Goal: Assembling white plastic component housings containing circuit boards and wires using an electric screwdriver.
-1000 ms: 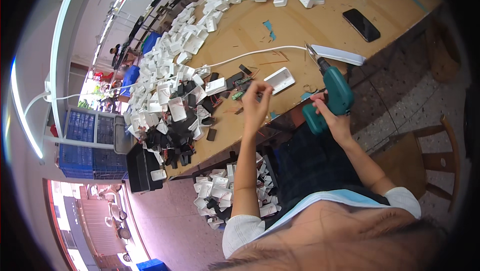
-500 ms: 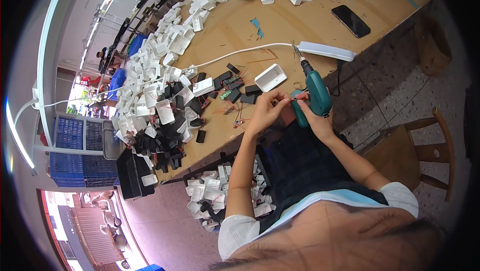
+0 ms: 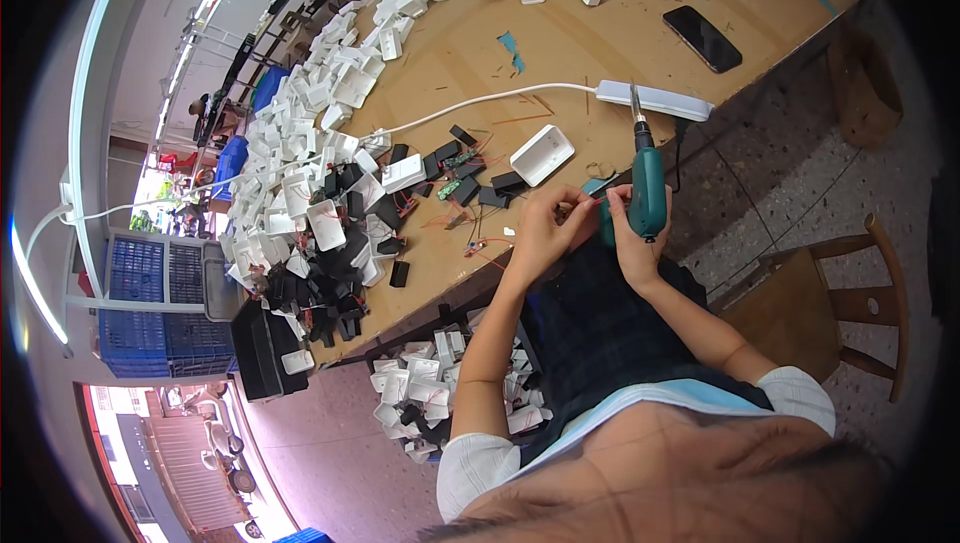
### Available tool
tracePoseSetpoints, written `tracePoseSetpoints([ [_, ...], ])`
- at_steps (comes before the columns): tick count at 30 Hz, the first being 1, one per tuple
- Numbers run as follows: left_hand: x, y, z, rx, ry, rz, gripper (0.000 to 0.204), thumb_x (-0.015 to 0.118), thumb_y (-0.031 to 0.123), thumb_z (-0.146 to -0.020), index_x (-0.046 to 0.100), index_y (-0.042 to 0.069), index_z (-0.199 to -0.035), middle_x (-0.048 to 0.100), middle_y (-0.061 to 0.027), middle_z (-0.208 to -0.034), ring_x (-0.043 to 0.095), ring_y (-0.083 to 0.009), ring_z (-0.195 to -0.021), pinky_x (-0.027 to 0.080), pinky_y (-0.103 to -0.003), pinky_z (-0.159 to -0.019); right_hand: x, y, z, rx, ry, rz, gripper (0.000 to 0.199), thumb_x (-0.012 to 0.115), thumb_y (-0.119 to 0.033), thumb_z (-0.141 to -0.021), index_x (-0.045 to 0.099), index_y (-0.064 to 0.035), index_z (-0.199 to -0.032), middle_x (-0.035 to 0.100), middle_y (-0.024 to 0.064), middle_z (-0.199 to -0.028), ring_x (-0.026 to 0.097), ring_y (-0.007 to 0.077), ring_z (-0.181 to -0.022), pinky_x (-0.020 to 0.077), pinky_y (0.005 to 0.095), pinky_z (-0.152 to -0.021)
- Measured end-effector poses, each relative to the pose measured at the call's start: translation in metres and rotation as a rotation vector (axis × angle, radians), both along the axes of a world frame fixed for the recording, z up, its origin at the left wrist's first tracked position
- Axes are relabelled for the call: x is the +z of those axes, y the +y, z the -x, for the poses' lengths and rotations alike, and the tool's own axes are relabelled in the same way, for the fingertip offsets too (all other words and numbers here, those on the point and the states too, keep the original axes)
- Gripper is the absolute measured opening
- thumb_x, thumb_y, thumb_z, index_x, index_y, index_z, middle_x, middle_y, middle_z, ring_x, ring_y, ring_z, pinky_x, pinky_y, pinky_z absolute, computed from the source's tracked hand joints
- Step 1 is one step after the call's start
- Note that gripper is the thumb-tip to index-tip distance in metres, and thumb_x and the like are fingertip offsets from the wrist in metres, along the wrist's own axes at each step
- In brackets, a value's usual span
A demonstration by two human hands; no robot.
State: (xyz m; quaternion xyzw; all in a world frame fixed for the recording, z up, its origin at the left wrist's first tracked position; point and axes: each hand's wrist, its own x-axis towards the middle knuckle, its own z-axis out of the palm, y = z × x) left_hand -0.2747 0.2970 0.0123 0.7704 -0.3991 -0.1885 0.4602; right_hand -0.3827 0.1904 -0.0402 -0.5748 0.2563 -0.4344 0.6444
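Observation:
My right hand (image 3: 636,248) is wrapped round a teal power screwdriver (image 3: 648,188), whose metal bit points away from me, over the white power strip (image 3: 670,103). Beside it, my left hand (image 3: 552,233) is closed in a pinch at the table's near edge. Between the fingertips of both hands shows a thin reddish piece, like a wire (image 3: 599,198); its ends are hidden. A white open plastic case (image 3: 542,155) lies just beyond my left hand. To the left of it are black boxes (image 3: 492,197) and small green circuit boards (image 3: 450,189) with wires.
White cases (image 3: 335,83) heap along the table's far left side, and black parts (image 3: 315,288) pile nearer. A phone (image 3: 702,40) lies at the right. A white cable (image 3: 470,105) crosses the tabletop. A wooden chair (image 3: 800,308) stands right; a crate of cases (image 3: 425,383) sits below the edge.
The screwdriver has swung to the right and stands straighter, its bit now over the power strip. My right hand has turned with it; both hands remain close together.

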Motion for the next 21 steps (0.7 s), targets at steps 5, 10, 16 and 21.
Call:
tracePoseSetpoints([
  [5,-0.010,-0.001,0.001,0.377,-0.239,0.117,0.010,0.067,0.008,-0.096,0.065,-0.002,-0.095,0.067,-0.0153,-0.087,0.067,-0.0235,-0.072,0.053,-0.032,-0.064,0.005,-0.032,0.019,0.266,0.084,-0.035,0.030,0.062,-0.010,-0.102,0.058,-0.0011,-0.130,0.066,0.0023,-0.111,0.053,0.0042,-0.070,0.0443,0.0229,-0.063],
  [10,-0.019,0.005,-0.009,0.338,-0.124,0.031,0.012,0.068,0.012,-0.097,0.066,0.000,-0.099,0.070,-0.0104,-0.083,0.067,-0.0183,-0.076,0.053,-0.030,-0.066,0.001,-0.068,0.053,0.389,0.095,-0.113,0.032,0.063,-0.013,-0.102,0.059,-0.0004,-0.131,0.063,0.0051,-0.124,0.053,0.0057,-0.069,0.0446,0.0239,-0.064],
  [16,-0.026,-0.015,-0.002,0.525,-0.328,0.018,0.010,0.069,0.012,-0.095,0.064,0.003,-0.095,0.067,-0.0088,-0.080,0.066,-0.0235,-0.070,0.052,-0.035,-0.067,0.011,-0.084,0.064,0.516,0.133,-0.029,0.030,0.069,-0.015,-0.098,0.061,0.0017,-0.122,0.065,0.0045,-0.098,0.055,0.0070,-0.065,0.0456,0.0250,-0.061],
  [21,-0.030,-0.025,-0.012,0.593,-0.817,-0.167,0.011,0.072,0.014,-0.090,0.065,0.006,-0.093,0.067,-0.0064,-0.087,0.065,-0.0239,-0.093,0.045,-0.041,-0.087,0.008,-0.079,0.059,0.496,0.127,-0.008,0.029,0.075,-0.017,-0.094,0.066,0.0029,-0.113,0.066,0.0051,-0.085,0.065,0.0102,-0.074,0.0513,0.0256,-0.066],
])
